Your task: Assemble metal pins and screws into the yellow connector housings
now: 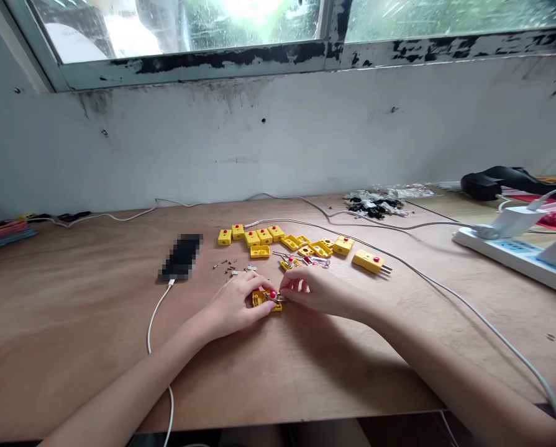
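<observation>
Both my hands meet over a small yellow connector shell with a red dot lying on the wooden table. My left hand curls around its left side and holds it down. My right hand pinches a small metal part at the shell's right end. Just beyond lie several more yellow connector pieces, some closed with red dots, some open halves, and one finished plug with metal pins. Small screws and metal bits are scattered to the left of them.
A phone on a white charging cable lies left of the parts. A white power strip with plugs sits at the right edge, its cable crossing the table. Black small parts in clear bags lie by the wall. A black object is at far right.
</observation>
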Motion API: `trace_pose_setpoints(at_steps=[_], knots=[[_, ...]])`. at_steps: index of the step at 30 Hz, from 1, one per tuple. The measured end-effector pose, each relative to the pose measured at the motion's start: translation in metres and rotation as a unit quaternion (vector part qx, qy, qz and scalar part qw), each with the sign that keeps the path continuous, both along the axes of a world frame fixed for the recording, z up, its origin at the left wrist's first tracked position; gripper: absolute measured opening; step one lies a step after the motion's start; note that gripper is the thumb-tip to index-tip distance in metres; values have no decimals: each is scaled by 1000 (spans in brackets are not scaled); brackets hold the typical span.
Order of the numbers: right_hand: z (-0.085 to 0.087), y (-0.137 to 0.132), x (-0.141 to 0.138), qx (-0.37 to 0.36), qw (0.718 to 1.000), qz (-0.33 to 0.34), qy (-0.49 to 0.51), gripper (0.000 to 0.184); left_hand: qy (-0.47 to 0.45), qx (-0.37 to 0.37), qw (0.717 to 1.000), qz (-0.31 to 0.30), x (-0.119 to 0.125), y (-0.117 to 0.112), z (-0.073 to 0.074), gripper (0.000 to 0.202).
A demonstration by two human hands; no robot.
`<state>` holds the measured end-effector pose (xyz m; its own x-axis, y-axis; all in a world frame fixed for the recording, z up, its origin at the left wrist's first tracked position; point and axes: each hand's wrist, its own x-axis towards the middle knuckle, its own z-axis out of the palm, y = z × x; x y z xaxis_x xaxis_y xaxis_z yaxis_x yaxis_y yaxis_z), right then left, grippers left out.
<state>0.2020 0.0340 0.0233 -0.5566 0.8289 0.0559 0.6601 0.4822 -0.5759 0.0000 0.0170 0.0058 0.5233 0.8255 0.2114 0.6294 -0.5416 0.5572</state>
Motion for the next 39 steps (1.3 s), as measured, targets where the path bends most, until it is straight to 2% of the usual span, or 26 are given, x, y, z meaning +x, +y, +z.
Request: trace_pose_setpoints(at_steps=[4,12,16,20,23,26,30,39], knots=[[-4,5,0,-14,999,28,22,15,-10,-11,1000,-4,0,1,-1,16],[-6,3,-3,-49,998,22,16,14,1,3,1000,-16,0,5,-3,18],[-9,5,-2,-58,998,22,21,12,-20,-15,1000,-4,1,2,-1,16],[-9,6,-2,-61,997,23,30,12,-63,-58,996,9,-3,0,1,31],[-7,5,-3,-70,996,23,43,12,-22,-38,999,11,-9,1,3,40],[-5,5,-2,-86,994,36,50,12,48,13,999,10,-12,1,4,33],[-2,5,1,-97,993,46,57,9,57,24,998,8,-12,0,4,30],[-1,-3,-1,2,1000,5,4,12,57,21,998,20,-11,-1,4,27]])
